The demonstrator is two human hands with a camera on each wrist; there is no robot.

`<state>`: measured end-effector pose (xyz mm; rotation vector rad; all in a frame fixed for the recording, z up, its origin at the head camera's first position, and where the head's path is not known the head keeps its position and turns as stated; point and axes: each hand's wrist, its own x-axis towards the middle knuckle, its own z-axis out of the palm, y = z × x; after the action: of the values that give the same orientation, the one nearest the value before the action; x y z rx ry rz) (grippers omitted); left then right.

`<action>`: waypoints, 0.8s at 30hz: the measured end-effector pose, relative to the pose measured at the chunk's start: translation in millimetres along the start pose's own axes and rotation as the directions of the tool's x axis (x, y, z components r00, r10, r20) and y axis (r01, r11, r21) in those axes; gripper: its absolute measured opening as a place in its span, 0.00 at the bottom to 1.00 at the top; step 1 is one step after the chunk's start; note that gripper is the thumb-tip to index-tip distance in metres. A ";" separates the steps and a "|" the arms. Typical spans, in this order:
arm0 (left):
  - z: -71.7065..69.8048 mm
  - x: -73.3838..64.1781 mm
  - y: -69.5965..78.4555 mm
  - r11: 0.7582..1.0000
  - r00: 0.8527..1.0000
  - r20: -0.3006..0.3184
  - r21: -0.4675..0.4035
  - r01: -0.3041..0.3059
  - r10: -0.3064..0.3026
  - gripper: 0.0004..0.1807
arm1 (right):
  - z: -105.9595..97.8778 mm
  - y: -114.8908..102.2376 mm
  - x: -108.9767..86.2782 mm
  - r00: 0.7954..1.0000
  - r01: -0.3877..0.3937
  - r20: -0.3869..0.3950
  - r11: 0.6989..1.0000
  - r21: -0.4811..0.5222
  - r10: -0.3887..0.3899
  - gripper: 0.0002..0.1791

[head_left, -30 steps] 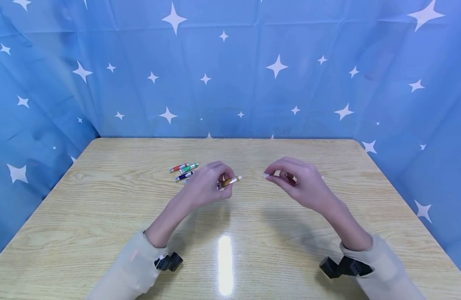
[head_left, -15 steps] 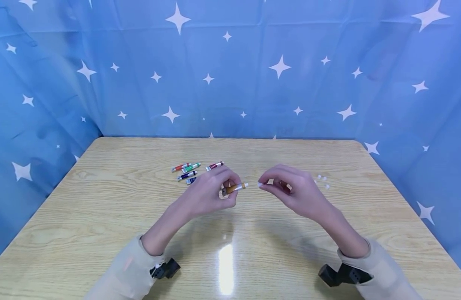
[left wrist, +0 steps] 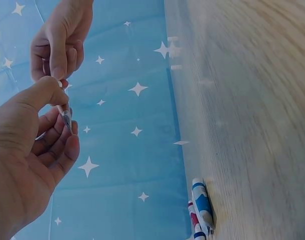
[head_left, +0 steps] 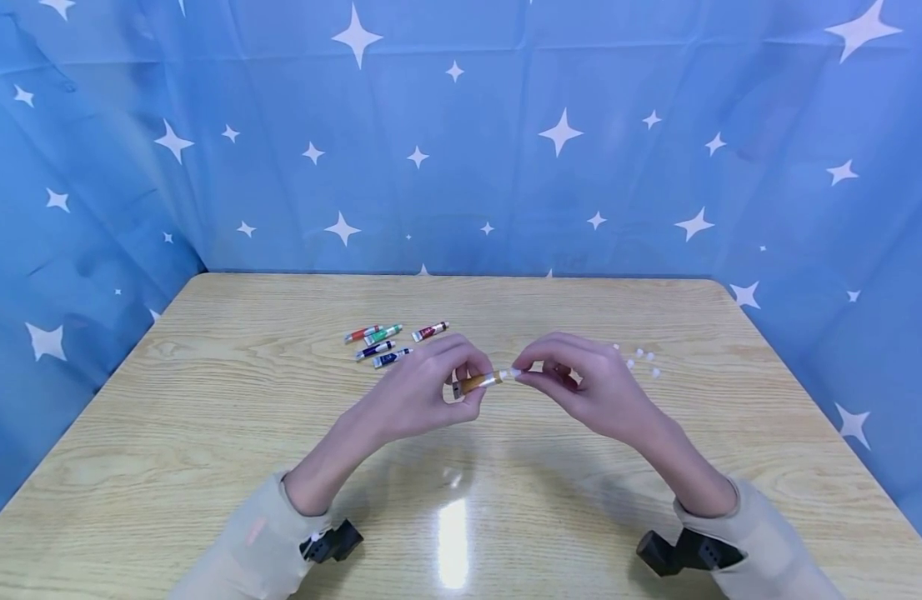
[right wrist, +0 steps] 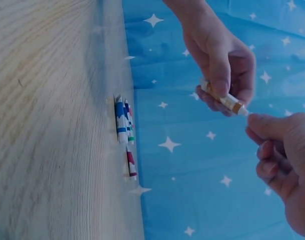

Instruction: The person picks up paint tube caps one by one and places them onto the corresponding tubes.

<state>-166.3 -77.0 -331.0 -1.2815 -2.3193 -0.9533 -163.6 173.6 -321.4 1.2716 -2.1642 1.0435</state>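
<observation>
A person's left hand (head_left: 425, 387) grips an ochre tube (head_left: 476, 382) above the middle of the table (head_left: 206, 433), while the right hand (head_left: 600, 377) pinches a small white cap (head_left: 516, 373), now at the tube's nozzle, closing the gap seen moments earlier. Five other tubes (head_left: 393, 357) lie far left, white pieces (head_left: 639, 353) far right.

The left hand (head_left: 425, 385) holds an ochre-and-white tube (head_left: 476, 382); the right hand (head_left: 590, 377) pinches a small white cap (head_left: 516, 373) at its right end.
</observation>
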 end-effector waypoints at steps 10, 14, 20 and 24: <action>1.8 0.7 2.5 1.000 1.000 -0.006 -0.021 -0.015 0.015 0.09 | 0.8 0.9 0.0 1.000 0.009 0.015 0.999 0.031 -0.009 0.18; 2.5 0.7 3.3 1.000 1.000 -0.008 -0.024 -0.016 0.016 0.09 | 1.1 0.9 -0.1 1.000 0.005 0.015 0.999 0.038 -0.006 0.18; 3.2 0.7 4.7 0.999 1.000 -0.020 -0.038 -0.025 0.024 0.09 | 1.9 0.4 -0.7 1.000 -0.010 0.015 0.999 0.042 0.009 0.19; 3.6 0.3 5.4 0.999 0.999 -0.023 -0.038 -0.024 0.023 0.10 | 1.9 -0.3 -1.2 1.000 -0.020 0.014 0.999 0.037 0.019 0.17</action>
<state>-161.8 -72.4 -331.3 -1.3031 -2.2746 -1.0033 -162.7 172.7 -323.2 1.2805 -2.1810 1.0907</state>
